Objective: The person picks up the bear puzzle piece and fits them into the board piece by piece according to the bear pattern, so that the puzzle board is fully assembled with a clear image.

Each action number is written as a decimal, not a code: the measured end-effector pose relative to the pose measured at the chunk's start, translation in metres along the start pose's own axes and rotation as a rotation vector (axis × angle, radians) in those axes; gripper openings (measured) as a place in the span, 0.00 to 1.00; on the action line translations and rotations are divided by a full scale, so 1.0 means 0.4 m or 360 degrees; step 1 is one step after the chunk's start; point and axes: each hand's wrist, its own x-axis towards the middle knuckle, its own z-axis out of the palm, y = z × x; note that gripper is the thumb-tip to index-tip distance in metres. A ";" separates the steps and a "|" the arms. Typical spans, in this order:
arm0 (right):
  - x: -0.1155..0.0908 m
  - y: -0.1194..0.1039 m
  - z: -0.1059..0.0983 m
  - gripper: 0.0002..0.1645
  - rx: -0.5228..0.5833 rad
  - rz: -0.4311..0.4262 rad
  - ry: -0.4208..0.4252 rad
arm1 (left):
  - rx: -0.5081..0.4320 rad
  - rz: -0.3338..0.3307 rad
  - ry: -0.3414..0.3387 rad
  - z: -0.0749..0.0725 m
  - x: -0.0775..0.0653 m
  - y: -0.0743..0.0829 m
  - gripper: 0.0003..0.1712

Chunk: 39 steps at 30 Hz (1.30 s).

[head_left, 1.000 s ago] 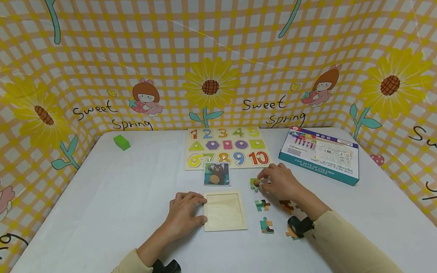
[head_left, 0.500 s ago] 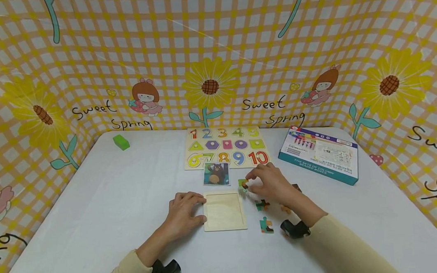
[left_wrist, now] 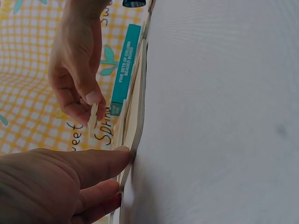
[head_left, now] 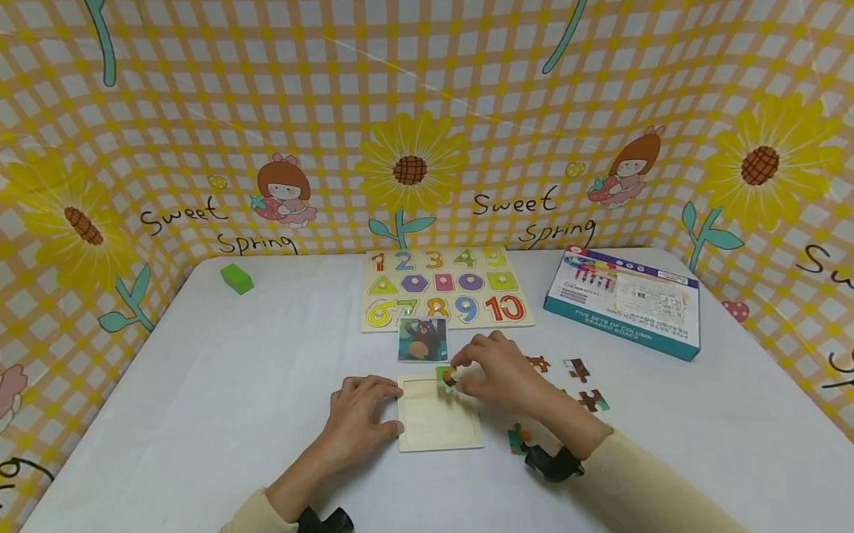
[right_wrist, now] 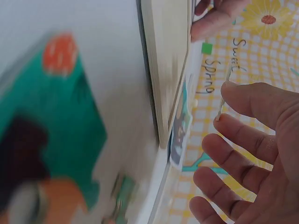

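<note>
Between thumb and fingertips my right hand (head_left: 501, 379) pinches a green-and-brown jigsaw piece (head_left: 444, 377), over the top right part of a shallow wooden puzzle frame (head_left: 440, 446). The left wrist view shows this piece (left_wrist: 93, 116) edge-on, raised above the frame. My left hand (head_left: 363, 421) touches the frame's left side with thumb and fingers extended. Several loose jigsaw pieces lie right of the frame, among them a brown one (head_left: 591, 400) and a teal one (head_left: 516, 439); my right forearm partly hides them. A bear picture card (head_left: 422, 340) lies just behind the frame.
A number-and-shape board (head_left: 442, 283) lies at the back, the bear card overlapping its front edge. A teal-sided box (head_left: 620, 303) sits at the back right, and a green block (head_left: 237, 278) at the back left. Patterned cloth (head_left: 417, 82) walls the table's back and sides.
My right hand has carried the jigsaw piece leftward from the loose pieces to over the frame, uncovering more pieces at the right. My left hand has stayed at the frame's left side.
</note>
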 end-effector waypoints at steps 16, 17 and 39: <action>0.033 -0.063 0.050 0.13 -0.0069 -0.0039 -0.0070 | -0.0046 0.0005 -0.0007 -0.004 -0.001 0.003 0.21; 0.034 -0.066 0.051 0.13 -0.0072 -0.0029 -0.0083 | -0.0046 0.0006 -0.0007 -0.004 -0.001 0.003 0.21; 0.052 -0.073 0.078 0.12 -0.0122 -0.0078 -0.0136 | -0.0032 0.0011 -0.0008 -0.005 -0.001 0.003 0.21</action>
